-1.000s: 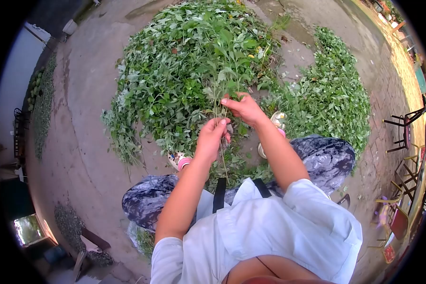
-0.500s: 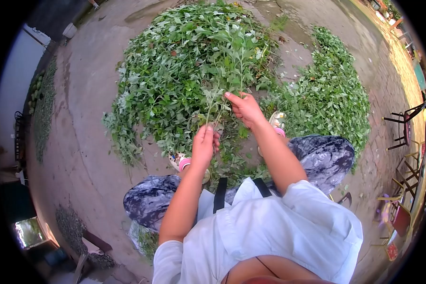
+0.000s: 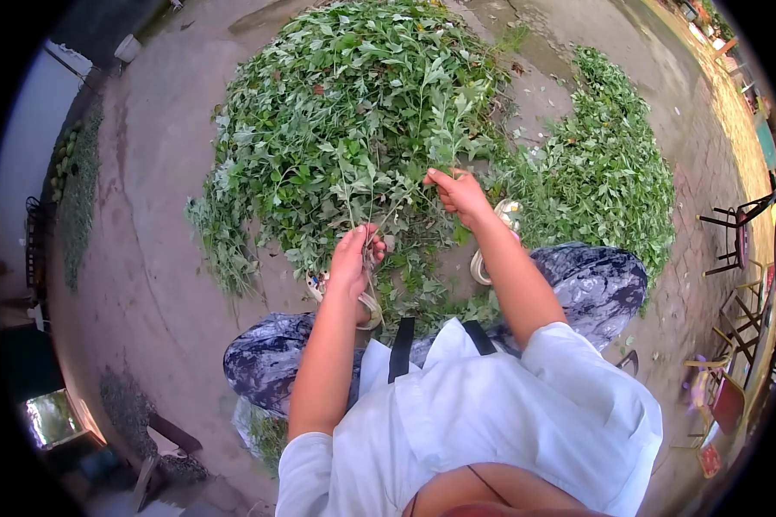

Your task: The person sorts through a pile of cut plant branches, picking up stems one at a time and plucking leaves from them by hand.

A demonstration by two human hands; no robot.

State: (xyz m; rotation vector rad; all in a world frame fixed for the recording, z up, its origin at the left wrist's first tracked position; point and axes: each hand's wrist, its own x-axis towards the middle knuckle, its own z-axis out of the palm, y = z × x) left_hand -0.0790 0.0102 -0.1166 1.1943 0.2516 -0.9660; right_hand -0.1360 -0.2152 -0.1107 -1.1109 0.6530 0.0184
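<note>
My left hand is closed around the lower ends of several thin green stems, whose leafy tops reach up over the pile. To the right and slightly higher, my right hand pinches with thumb and forefinger at a leafy sprig; its exact grip is partly hidden. Beyond both hands rises a large heap of cut leafy stalks, with lobed green leaves showing pale undersides. Loose leaves and bits of stem lie on the ground between my feet.
A second, lower leaf pile spreads at the right. My patterned knees flank the work area. Chairs stand along the far right. A white bucket sits at the upper left, and a dark strip of plant matter runs by the wall.
My hands have moved apart: the left a little left, the right slightly right. The stems between them have separated, part staying in the left hand.
</note>
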